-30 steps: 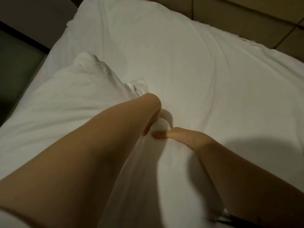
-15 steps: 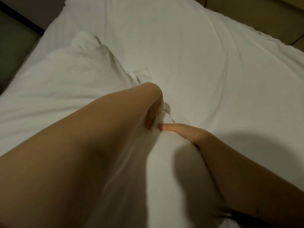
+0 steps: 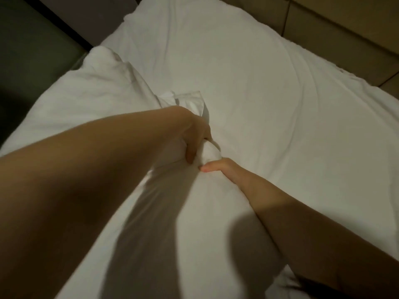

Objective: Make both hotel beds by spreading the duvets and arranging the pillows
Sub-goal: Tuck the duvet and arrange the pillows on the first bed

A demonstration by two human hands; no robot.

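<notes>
Grip check: left hand [image 3: 194, 134] clamps the bunched corner of the white bedding [image 3: 194, 212] (duvet or pillow, can't tell) at frame centre. The right hand [image 3: 228, 169] pinches beside it, fingers hidden. Barely moved in 1 s, so spreading over the sheet [image 3: 280, 104] hasn't started.

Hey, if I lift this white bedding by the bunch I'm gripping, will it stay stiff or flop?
Probably floppy: the white bedding crumples into a tight bunch where the left hand grips it. Likely light for its bulk, since it looks puffy and sags in soft folds. Cloth creases under the right hand, so slipping seems unlikely.
</notes>
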